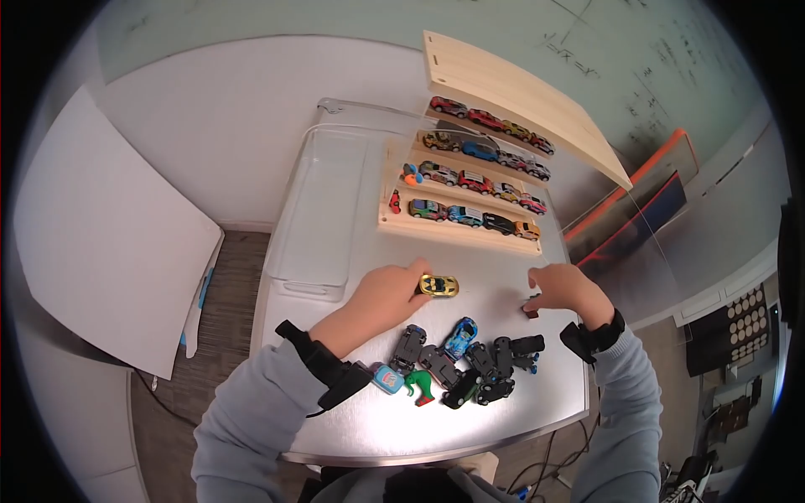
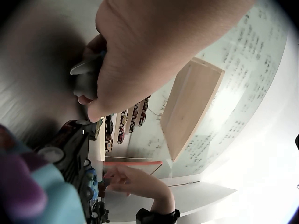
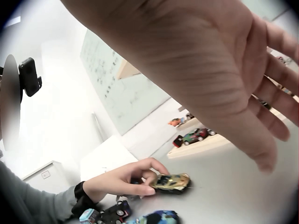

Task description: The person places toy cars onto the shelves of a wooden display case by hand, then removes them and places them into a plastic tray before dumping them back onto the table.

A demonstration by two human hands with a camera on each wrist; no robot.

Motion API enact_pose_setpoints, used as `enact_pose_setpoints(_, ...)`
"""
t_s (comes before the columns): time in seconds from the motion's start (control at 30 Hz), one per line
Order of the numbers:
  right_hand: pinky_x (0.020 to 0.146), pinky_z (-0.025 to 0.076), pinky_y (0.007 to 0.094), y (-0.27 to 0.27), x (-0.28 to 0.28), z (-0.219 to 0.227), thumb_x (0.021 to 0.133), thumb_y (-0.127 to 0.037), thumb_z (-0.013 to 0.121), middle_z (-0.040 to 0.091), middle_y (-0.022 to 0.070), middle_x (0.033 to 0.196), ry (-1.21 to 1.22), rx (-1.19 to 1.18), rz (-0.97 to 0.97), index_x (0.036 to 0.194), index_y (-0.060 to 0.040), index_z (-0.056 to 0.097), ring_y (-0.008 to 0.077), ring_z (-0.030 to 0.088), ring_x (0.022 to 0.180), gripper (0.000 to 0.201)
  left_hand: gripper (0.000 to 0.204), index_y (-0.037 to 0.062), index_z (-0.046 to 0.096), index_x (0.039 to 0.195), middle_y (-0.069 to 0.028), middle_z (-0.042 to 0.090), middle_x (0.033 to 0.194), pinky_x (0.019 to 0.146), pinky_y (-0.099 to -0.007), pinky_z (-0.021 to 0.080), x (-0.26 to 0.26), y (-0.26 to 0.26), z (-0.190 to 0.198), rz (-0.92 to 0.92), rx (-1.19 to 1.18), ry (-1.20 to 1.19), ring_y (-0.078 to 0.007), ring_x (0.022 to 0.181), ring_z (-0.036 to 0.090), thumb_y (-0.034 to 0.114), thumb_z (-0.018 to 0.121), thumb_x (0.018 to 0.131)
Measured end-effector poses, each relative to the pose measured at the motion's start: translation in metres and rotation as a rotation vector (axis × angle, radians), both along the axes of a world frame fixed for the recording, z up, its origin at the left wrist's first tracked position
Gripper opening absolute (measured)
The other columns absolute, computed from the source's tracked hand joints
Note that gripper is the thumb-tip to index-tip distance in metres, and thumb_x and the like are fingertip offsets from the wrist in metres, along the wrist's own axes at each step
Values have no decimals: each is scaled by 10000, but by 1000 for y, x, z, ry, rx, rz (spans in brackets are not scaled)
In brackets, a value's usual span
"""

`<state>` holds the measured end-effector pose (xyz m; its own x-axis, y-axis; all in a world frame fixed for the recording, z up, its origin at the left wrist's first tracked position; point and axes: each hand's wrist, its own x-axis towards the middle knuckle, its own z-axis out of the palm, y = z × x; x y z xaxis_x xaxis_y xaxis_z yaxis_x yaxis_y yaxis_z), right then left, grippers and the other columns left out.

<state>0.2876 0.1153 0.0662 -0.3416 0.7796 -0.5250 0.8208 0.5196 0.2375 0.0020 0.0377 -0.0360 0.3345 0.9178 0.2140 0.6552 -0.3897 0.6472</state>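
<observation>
My left hand [image 1: 387,293] grips a gold toy car [image 1: 438,286] above the table; the right wrist view shows the same gold car [image 3: 172,182] at the thumb and fingertips. A blurred grey part [image 2: 87,77] shows under the left hand [image 2: 140,56] in the left wrist view. My right hand [image 1: 570,292] is over the table's right side, close to a small dark red object [image 1: 531,308]. Its fingers are spread in the right wrist view, with nothing visible between them. Nearer me lies a pile with a blue car [image 1: 461,337], overturned black cars [image 1: 438,366] and a green toy [image 1: 421,386].
A wooden rack [image 1: 459,234] holds rows of toy cars at the back, beneath a slanted wooden board [image 1: 520,101]. Left of it stands a clear plastic bin [image 1: 312,289]. A light blue toy [image 1: 387,379] lies at the pile's left end. The table's front edge [image 1: 436,455] is near me.
</observation>
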Motion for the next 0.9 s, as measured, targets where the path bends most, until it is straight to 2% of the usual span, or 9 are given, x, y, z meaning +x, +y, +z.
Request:
enact_pose_setpoints(0.17,734,487,446,-12,31,-33,733,-329,721,660,150,872,120,31,-104,1035,-74,507,359,629,851,449,318,82,504,1082,-66,566,650,563,-383,426,-1,2,-2,27,26,-100,-263,623,577,200,650,826)
enact_pose_setpoints(0.27,720,480,455,-9,29,-29,744,-266,716,648,158,857,327,41,-46,986,-74,500,361,626,826,377,314,85,512,1086,-58,559,634,553,-373,420,-1,3,-3,27,21,-104,-249,606,570,197,650,828)
enact_pose_setpoints(0.33,689,476,432,1,24,-22,754,-192,705,630,151,825,543,128,78,995,-68,514,341,624,789,331,319,87,514,1089,-56,565,632,551,-371,421,-1,3,-6,35,12,-99,-249,603,574,204,654,827)
enact_pose_setpoints(0.37,689,476,432,6,14,-14,754,-192,705,630,151,825,547,132,84,995,-68,514,341,624,789,331,319,87,514,1089,-56,565,632,551,-371,421,-1,3,-2,39,17,-95,-249,603,574,204,654,827)
enact_pose_setpoints(0.43,668,475,400,13,-18,8,772,-155,687,605,137,796,898,215,113,1015,-63,538,313,607,744,300,291,77,488,1048,-118,626,746,620,-430,463,0,0,7,34,-61,-62,-323,709,621,183,644,826)
enact_pose_setpoints(0.57,699,472,385,45,-83,27,779,-138,681,580,126,802,1046,380,252,1043,-63,558,288,575,760,300,292,78,497,1044,-112,625,729,612,-427,465,-1,2,5,40,-66,-53,-319,690,620,187,649,819)
enact_pose_setpoints(0.77,767,486,376,103,-164,17,776,-115,693,593,133,905,1094,517,451,1055,-31,578,283,604,850,313,283,77,515,1029,-109,623,710,613,-426,469,-1,3,-3,64,-53,-74,-318,685,621,196,650,811)
enact_pose_setpoints(0.83,803,461,413,115,-179,10,762,-131,697,594,130,932,1013,617,528,1045,-32,593,314,564,901,317,338,93,511,1094,-54,575,641,549,-378,432,-1,5,-9,61,25,-71,-261,606,584,224,659,820)
enact_pose_setpoints(0.9,806,466,413,123,-186,4,758,-138,689,607,132,920,987,638,535,1019,-37,611,325,575,899,291,336,94,510,1091,-55,578,644,553,-380,436,0,5,-11,64,25,-66,-264,614,590,224,661,820)
